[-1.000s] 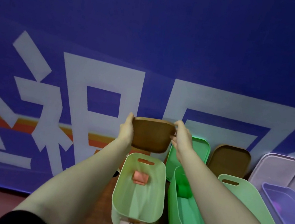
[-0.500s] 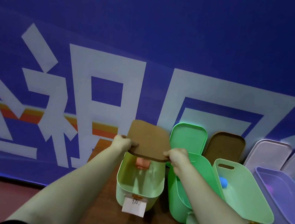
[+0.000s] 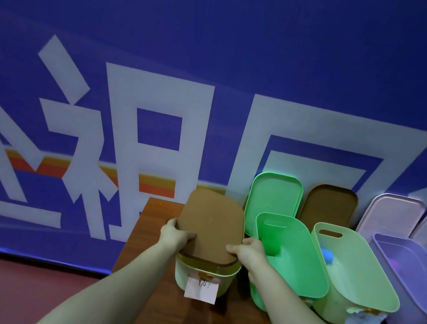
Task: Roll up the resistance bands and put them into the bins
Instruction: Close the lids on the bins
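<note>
My left hand [image 3: 175,233] and right hand [image 3: 247,249] grip opposite side edges of the brown lid [image 3: 211,229]. Its near edge rests on the labelled bin [image 3: 204,276]. Right of that bin stands an open bright green bin [image 3: 300,261], then a pale green bin [image 3: 363,274] holding a blue roll [image 3: 326,255].

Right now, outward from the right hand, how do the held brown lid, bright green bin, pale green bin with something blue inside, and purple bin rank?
1. The held brown lid: gripped by the right hand.
2. The bright green bin: just right of the hand.
3. The pale green bin with the blue thing: further right.
4. The purple bin: far right.
</note>
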The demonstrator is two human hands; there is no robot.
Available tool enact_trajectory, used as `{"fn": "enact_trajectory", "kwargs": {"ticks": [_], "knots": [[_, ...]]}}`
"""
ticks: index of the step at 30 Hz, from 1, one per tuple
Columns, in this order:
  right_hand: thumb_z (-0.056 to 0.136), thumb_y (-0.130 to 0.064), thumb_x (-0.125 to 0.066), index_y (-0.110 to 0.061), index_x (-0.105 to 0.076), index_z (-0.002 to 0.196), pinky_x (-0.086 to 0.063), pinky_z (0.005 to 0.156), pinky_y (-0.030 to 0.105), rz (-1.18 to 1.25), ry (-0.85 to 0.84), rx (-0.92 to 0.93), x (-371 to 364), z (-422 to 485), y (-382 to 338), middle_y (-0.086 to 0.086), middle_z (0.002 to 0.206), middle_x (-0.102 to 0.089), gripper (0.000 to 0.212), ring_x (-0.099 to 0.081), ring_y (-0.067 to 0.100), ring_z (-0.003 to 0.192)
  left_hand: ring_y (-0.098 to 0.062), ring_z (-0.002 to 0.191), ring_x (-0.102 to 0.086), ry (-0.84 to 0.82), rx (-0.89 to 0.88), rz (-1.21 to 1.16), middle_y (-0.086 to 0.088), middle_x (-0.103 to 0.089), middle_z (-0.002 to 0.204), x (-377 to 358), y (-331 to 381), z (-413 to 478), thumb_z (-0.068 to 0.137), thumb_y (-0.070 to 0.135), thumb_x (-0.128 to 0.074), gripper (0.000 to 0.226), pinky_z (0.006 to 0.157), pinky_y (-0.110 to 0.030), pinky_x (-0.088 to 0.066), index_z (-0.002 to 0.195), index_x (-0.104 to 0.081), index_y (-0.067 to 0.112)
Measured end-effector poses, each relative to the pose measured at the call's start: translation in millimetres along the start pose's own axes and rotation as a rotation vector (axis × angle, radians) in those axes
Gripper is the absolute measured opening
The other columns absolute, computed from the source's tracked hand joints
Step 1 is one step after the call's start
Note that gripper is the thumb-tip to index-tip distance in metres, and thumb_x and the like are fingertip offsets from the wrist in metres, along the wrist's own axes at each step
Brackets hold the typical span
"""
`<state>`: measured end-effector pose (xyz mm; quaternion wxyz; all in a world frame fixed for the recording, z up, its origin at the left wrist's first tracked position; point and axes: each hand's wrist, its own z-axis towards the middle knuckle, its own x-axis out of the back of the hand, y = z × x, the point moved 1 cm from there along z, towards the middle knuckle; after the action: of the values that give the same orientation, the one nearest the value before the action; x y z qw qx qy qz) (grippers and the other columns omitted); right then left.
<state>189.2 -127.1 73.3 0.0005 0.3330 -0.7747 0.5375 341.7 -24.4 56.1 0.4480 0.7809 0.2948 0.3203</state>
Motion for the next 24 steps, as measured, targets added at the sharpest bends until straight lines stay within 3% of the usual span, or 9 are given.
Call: {"fn": "enact_trajectory", "kwargs": {"ticks": [4,8,11,16,24], "knots": [[0.083,-0.001,-0.068,0.003,-0.051,0.12,-0.045,0.093,0.034,0.012,0.036,-0.002,1,-4,10,0.018,0.122,-0.06,0.041,-0.057,0.03,0.111,-0.033,0.12,-0.052,-0.035,0.003,0.002,-0.015,-0.049,0.136,-4,-6,-6,0.082,0.009,-0.069,0.065,0.1,-0.04,-0.046,0.14,-0.04,0.006],[0.083,-0.005,-0.069,-0.001,-0.048,0.128,-0.046,0.097,0.035,-0.013,0.061,-0.002,3,-5,18,0.015,0.127,-0.058,0.05,-0.056,0.03,0.114,-0.033,0.121,-0.051,-0.043,0.017,0.046,-0.016,-0.05,0.134,-10,-10,-11,0.086,0.009,-0.065,0.057,0.099,-0.038,-0.044,0.137,-0.041,0.004],[0.082,-0.007,-0.07,-0.002,-0.053,0.126,-0.046,0.09,0.03,-0.054,0.078,0.016,3,-7,22,0.012,0.126,-0.059,0.047,-0.058,0.028,0.111,-0.033,0.125,-0.048,-0.047,0.012,0.098,-0.015,-0.047,0.138,-13,-15,-15,0.089,0.009,-0.06,0.057,0.099,-0.037,-0.041,0.141,-0.036,0.005],[0.088,-0.006,-0.063,-0.002,-0.05,0.131,-0.046,0.092,0.031,-0.025,0.047,0.019,-3,-10,25,0.013,0.128,-0.059,0.046,-0.059,0.028,0.112,-0.032,0.132,-0.041,-0.052,0.009,0.105,-0.013,-0.041,0.146,-10,-21,-15,0.094,0.009,-0.053,0.061,0.107,-0.04,-0.037,0.148,-0.026,0.01],[0.09,-0.015,-0.063,-0.01,-0.034,0.145,-0.042,0.106,0.045,0.017,-0.028,-0.001,-5,6,42,0.012,0.14,-0.051,0.062,-0.052,0.029,0.125,-0.031,0.132,-0.042,-0.069,0.025,0.107,-0.013,-0.042,0.146,-6,-22,-10,0.094,0.01,-0.055,0.057,0.108,-0.041,-0.037,0.146,-0.032,0.009]]}}
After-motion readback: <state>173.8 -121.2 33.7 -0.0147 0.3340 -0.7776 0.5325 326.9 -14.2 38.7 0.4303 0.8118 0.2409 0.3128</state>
